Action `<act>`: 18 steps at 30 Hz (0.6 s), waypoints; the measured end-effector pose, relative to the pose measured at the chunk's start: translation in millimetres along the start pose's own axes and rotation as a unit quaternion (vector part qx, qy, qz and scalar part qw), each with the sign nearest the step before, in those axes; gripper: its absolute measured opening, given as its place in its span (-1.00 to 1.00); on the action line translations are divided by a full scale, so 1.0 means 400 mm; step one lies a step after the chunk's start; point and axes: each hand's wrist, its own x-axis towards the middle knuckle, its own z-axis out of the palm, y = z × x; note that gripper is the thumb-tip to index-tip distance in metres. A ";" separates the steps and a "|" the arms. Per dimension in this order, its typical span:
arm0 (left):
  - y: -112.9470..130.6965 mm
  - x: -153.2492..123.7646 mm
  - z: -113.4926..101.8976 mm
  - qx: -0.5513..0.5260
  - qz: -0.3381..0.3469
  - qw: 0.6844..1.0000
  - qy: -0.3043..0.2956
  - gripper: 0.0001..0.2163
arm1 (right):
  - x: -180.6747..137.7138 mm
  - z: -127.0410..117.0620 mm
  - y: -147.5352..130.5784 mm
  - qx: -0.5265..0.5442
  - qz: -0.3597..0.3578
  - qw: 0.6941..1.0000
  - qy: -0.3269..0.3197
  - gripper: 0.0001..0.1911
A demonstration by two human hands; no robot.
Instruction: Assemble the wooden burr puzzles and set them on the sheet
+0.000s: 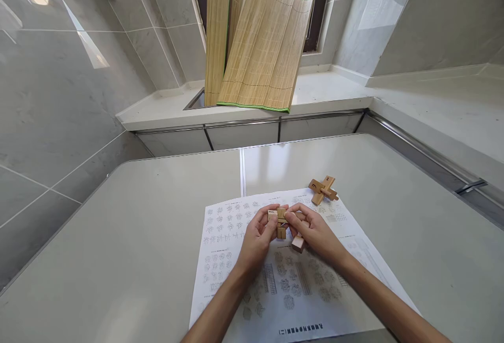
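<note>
My left hand point(258, 238) and my right hand point(315, 232) meet over a printed sheet of diagrams point(283, 285) lying on the pale table point(118, 259). Both hands grip a small cluster of interlocked wooden puzzle bars point(280, 219) between their fingertips. One more wooden bar point(298, 243) sticks out below my right palm. An assembled wooden cross point(323, 189) lies on the table at the sheet's far right corner, apart from both hands.
A rolled bamboo mat point(255, 38) stands on the counter against the window at the back. A sink edge point(195, 101) shows beside it. Tiled walls close in on the left and right. A metal rail point(425, 154) runs along the right counter.
</note>
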 end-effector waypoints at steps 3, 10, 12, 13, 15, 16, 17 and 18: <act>0.000 0.000 0.001 -0.003 -0.005 1.000 0.006 -0.59 | 0.001 0.000 0.007 -0.001 0.000 1.000 -0.001 -0.48; 0.001 -0.003 0.004 -0.020 -0.014 1.000 0.003 -0.57 | 0.001 0.000 0.012 0.012 0.014 1.000 0.026 -0.45; -0.001 -0.002 0.004 -0.031 -0.017 0.999 0.006 -0.56 | 0.001 0.000 0.008 0.029 0.020 0.999 0.032 -0.44; -0.002 -0.001 0.003 -0.039 -0.019 0.999 0.010 -0.55 | 0.002 -0.001 0.006 0.036 0.022 0.999 0.032 -0.44; -0.006 0.002 0.002 -0.058 -0.022 0.998 0.021 -0.53 | 0.004 -0.003 0.003 0.052 0.025 0.998 0.032 -0.43; -0.008 0.004 0.001 -0.070 -0.022 0.997 0.028 -0.53 | 0.005 -0.005 0.002 0.062 0.027 0.997 0.033 -0.44; -0.010 0.006 -0.001 -0.082 -0.021 0.996 0.034 -0.54 | 0.007 -0.008 0.001 0.072 0.031 0.996 0.035 -0.44; -0.011 0.008 -0.002 -0.095 -0.020 0.995 0.040 -0.55 | 0.008 -0.010 -0.001 0.084 0.037 0.995 0.039 -0.44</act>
